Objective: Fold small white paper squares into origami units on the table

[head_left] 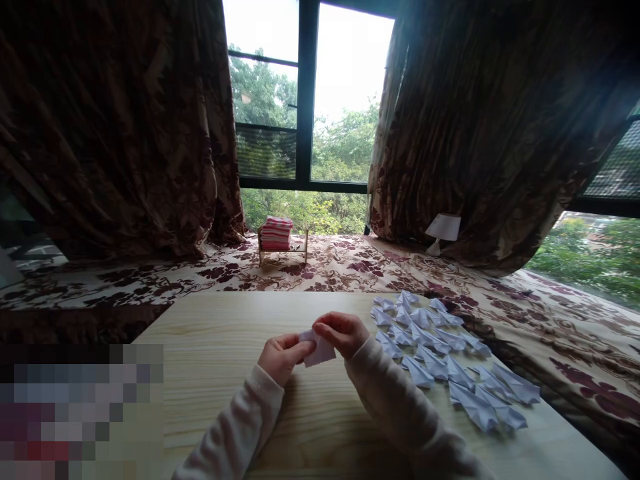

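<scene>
A small piece of white paper (pixel 320 353) is held between my two hands, above the middle of the table. My left hand (pixel 281 355) pinches its left side, thumb on top. At the upper right edge, the fingers of my right hand (pixel 345 331) are closed on the same paper. Whether a fold runs along that edge I cannot tell, because the fingers cover it. To the right of my hands, several folded white paper planes (pixel 434 363) lie spread over the table.
The pale wooden table (pixel 215 373) stands before a ledge with a flowered cloth (pixel 340 267). On the ledge are a small rack (pixel 283 251) with folded red-and-white cloths (pixel 277 233) and a small white lamp (pixel 444 228). Curtains flank a window. The lower left is pixelated.
</scene>
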A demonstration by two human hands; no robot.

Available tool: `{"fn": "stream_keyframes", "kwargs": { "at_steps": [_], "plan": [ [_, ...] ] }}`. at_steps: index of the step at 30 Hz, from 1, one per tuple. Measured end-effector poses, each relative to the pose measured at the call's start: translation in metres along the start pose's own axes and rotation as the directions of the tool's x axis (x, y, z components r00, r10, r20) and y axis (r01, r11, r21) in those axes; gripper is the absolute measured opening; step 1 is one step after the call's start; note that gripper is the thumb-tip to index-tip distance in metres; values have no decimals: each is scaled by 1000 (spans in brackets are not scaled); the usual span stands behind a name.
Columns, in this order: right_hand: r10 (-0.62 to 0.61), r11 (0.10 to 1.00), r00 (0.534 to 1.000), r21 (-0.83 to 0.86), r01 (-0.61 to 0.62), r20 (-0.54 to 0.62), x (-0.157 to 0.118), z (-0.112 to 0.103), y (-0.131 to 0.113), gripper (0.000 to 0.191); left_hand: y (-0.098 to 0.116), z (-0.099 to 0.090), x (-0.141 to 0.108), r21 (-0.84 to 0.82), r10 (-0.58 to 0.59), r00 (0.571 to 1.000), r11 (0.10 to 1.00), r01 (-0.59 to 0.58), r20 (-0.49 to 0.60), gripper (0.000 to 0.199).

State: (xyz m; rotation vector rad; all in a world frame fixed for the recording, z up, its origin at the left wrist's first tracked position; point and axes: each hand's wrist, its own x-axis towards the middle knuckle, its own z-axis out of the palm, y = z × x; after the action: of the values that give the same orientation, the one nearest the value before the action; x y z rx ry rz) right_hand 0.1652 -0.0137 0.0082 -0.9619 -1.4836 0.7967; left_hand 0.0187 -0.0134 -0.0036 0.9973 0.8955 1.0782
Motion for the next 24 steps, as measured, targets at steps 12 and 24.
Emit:
{"fn": "stream_keyframes", "kwargs": {
  "at_steps": [12,24],
  "plan": [
    [96,994,994,51,-98,54,-1,-3,5,22,10,-2,-3,33,-7,992,999,11,-129,38],
    [-338,834,923,-396,384,182,-11,5,-13,44,10,-7,1,-142,-107,962,987,73,-251,40]
  ]
}}
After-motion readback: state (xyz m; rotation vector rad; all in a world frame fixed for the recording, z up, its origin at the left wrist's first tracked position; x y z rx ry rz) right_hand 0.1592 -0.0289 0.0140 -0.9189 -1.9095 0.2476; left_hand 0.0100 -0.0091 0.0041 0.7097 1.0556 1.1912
